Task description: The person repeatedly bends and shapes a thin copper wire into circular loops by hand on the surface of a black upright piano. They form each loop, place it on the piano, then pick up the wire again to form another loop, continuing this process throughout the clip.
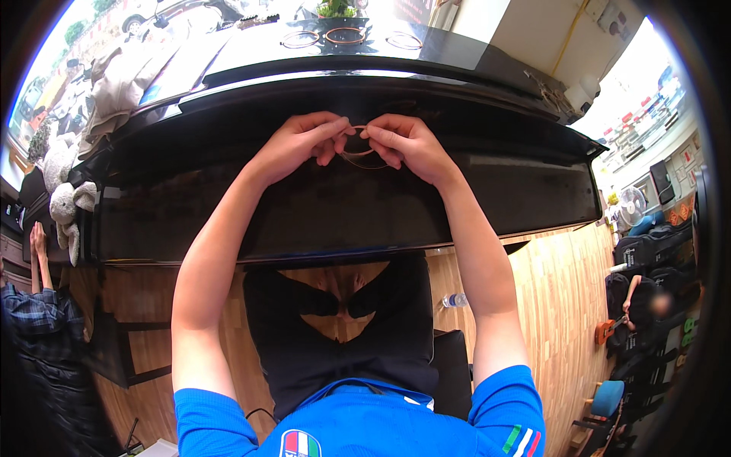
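Note:
Above a closed black piano lid (335,209), both my hands hold a small coil of thin copper-coloured string (358,154). My left hand (304,143) pinches the coil's left side between thumb and fingers. On its right side, my right hand (413,145) grips with thumb and forefinger. A thin loose loop of the string hangs just below the ring. Three similar coils, a left one (300,39), a middle one (345,36) and a right one (403,40), lie on the piano's glossy top.
A green plant (336,8) stands at the back. Grey plush toys (65,202) sit at the piano's left end. A person in a plaid shirt (38,312) is at far left; another holds a small orange instrument (605,331) at right. A plastic bottle (455,300) is on the floor.

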`<state>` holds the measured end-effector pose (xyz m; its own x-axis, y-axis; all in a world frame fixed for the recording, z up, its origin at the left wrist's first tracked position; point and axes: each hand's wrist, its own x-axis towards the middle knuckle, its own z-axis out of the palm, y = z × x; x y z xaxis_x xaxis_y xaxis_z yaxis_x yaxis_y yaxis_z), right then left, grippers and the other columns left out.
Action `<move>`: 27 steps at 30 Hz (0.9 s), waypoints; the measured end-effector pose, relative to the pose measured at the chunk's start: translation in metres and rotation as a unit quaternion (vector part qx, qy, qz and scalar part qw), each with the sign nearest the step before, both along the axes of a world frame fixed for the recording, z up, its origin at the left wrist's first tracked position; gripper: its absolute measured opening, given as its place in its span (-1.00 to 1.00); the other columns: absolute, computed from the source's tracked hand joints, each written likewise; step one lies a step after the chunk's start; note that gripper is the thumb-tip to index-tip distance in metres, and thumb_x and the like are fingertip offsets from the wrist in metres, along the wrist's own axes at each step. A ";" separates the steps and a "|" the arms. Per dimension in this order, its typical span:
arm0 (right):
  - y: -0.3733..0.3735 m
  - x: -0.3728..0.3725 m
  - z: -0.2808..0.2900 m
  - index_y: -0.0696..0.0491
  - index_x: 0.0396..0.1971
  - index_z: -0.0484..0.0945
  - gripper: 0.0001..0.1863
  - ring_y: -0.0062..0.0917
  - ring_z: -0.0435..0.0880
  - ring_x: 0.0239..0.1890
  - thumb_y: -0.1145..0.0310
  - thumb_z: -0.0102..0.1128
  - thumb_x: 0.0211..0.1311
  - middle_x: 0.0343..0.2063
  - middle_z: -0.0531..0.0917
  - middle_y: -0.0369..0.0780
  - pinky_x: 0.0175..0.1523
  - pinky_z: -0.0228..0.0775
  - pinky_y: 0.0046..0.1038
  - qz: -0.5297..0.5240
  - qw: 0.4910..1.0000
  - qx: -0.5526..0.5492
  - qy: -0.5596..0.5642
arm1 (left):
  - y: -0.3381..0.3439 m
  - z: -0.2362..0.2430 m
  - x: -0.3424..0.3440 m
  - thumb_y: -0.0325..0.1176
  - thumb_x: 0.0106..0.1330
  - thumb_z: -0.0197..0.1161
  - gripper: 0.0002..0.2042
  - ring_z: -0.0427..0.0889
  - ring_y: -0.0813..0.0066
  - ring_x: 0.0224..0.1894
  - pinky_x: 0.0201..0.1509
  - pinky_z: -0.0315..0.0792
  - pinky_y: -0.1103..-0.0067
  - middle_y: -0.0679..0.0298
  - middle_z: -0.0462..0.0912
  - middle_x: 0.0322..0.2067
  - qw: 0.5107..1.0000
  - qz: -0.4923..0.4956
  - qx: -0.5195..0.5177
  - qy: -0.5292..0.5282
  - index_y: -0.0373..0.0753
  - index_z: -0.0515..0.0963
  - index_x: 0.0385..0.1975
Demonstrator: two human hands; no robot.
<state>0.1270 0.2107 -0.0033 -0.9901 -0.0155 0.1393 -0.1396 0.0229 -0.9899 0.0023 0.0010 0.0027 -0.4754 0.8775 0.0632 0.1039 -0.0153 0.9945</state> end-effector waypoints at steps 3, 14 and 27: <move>-0.004 0.000 0.003 0.16 -0.11 0.60 -0.74 -0.77 0.42 -0.61 0.32 0.28 0.32 -0.55 0.59 -0.34 -0.50 0.19 -0.65 -0.020 1.000 0.008 0.000 | -0.002 -0.002 -0.002 -0.17 0.48 0.15 -0.71 0.46 0.64 -0.47 -0.36 0.33 0.68 0.34 0.56 -0.43 1.000 0.004 0.008 -0.003 -0.30 0.58 -0.10; -0.004 0.000 0.002 0.19 -0.14 0.63 -0.78 -0.73 0.47 -0.61 0.38 0.24 0.32 -0.49 0.66 -0.27 -0.50 0.26 -0.65 -0.036 0.999 0.020 0.015 | -0.003 -0.001 0.001 -0.19 0.46 0.18 -0.69 0.55 0.63 -0.46 -0.37 0.38 0.68 0.28 0.63 -0.40 1.000 0.011 0.004 0.020 -0.30 0.57 -0.01; -0.001 -0.004 -0.002 0.19 -0.14 0.63 -0.76 -0.70 0.53 -0.64 0.31 0.20 0.39 -0.59 0.63 -0.27 -0.55 0.32 -0.66 -0.076 0.997 0.027 0.004 | -0.001 -0.004 0.001 -0.25 0.40 0.27 -0.70 0.65 0.57 -0.38 -0.35 0.47 0.66 0.21 0.71 -0.24 0.998 0.039 0.002 0.040 -0.33 0.59 -0.03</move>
<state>0.1234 0.2094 -0.0052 -0.9803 0.1275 0.1507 -0.1389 0.0974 -0.9855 0.0029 -0.0001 -0.0008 -0.5364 0.8372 0.1066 0.1836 -0.0075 0.9830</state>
